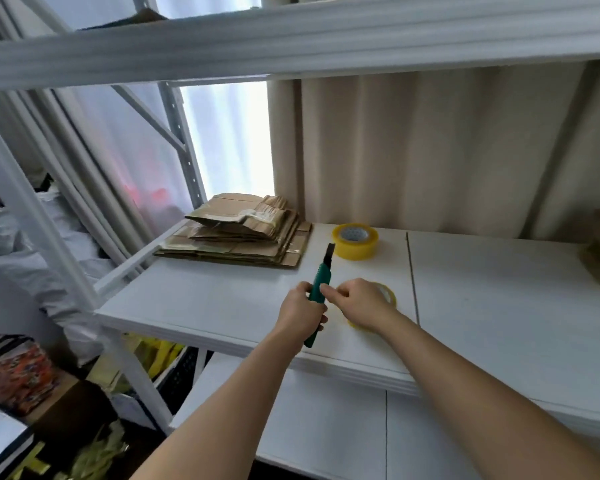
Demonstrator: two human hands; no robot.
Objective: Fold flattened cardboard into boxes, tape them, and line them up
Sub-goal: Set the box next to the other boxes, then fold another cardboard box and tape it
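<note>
Over shelf (pixel 222 306), left hand (pixel 300 315) grips knife (pixel 321 285) (blade out)

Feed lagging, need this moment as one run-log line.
left hand: grips green knife | right hand: pinches knife, over tape roll | cardboard stack: flat, unfolded

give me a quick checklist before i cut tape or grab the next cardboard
1. Green utility knife gripped securely: ok, left hand wraps its handle.
2. Blade pointing away from the body: ok, but extended.
3. Right hand clear of the blade: ok, it pinches by the handle.
4. Tape within reach: ok, yellow tape roll on the white shelf; another sits under the right hand.
5. Flattened cardboard stack available: ok.
6. Tape end freed: cannot tell.
</note>
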